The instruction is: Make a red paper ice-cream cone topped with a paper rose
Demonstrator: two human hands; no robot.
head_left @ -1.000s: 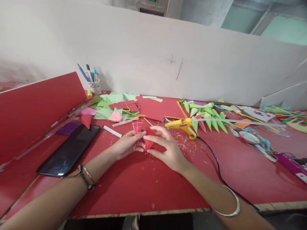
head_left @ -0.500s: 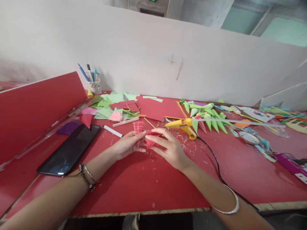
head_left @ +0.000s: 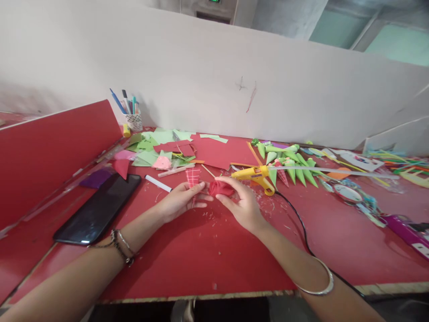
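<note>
My left hand (head_left: 181,199) is closed on a red paper cone (head_left: 193,177) with a white check pattern, wide end up and its lower tip partly behind my fingers. Between the thumb and forefinger of my right hand (head_left: 243,201) is a red paper rose (head_left: 219,188), its swirled face turned to the left. The two pieces are close together but apart, a little above the red table (head_left: 201,259). Just behind my right hand lies a yellow glue gun (head_left: 254,175) with a long clear glue stick in its back.
Green paper cones (head_left: 298,167) lie at the right back, paper scraps (head_left: 147,152) at the left back. A black phone (head_left: 97,208) and a white marker (head_left: 158,183) are on the left. The glue gun's black cable (head_left: 303,223) runs past my right forearm. A purple power strip (head_left: 407,232) lies far right.
My right hand has turned the red paper rose so that its swirled face shows, and moved it slightly right, away from the cone. My left hand has hardly moved.
</note>
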